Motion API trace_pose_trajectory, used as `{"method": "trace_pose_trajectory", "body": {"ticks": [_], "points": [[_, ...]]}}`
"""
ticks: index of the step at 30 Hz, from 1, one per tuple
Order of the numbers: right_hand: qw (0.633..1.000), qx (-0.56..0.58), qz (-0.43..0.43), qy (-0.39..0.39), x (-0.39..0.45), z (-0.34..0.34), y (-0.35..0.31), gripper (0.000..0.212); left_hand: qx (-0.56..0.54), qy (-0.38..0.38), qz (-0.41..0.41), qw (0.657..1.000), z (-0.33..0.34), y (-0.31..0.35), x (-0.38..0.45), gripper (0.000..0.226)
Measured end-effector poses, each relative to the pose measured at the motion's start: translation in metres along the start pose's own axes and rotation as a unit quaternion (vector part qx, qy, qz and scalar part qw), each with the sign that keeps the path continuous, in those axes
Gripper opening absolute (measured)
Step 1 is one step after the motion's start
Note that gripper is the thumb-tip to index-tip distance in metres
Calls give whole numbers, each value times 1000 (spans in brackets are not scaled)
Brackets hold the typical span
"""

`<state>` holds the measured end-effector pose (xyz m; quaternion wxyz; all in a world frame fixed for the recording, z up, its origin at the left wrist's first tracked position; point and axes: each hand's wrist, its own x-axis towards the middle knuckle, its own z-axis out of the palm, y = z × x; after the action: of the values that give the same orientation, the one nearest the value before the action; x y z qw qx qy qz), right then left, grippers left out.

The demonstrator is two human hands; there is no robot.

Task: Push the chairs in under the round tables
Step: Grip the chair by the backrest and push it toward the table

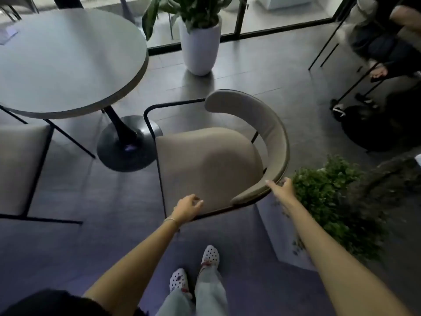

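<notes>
A beige padded chair (205, 165) with a curved backrest and thin black frame stands pulled out on the floor, to the right of the round grey table (68, 60). The table rests on a black pedestal base (125, 147). My left hand (186, 207) hovers at the seat's near edge by the black frame, fingers loosely curled and holding nothing. My right hand (281, 190) touches the near end of the curved backrest, fingers spread along its rim. A second beige chair (18, 165) sits at the left, partly under the table.
A white planter (199, 44) with large leaves stands beyond the chair by the glass wall. A leafy green bush (330, 201) is close to my right arm. Another person sits at the far right (387, 42) beside another black table base (376, 128).
</notes>
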<state>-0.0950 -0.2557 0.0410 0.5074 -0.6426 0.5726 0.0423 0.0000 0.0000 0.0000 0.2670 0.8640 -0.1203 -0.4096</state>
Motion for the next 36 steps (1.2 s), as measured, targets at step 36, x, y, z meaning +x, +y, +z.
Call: {"method": "trace_pose_trajectory", "body": {"ticks": [36], "points": [[977, 8, 122, 172, 12, 121, -61, 45, 95, -176, -23, 980, -87, -90, 77, 54]]}}
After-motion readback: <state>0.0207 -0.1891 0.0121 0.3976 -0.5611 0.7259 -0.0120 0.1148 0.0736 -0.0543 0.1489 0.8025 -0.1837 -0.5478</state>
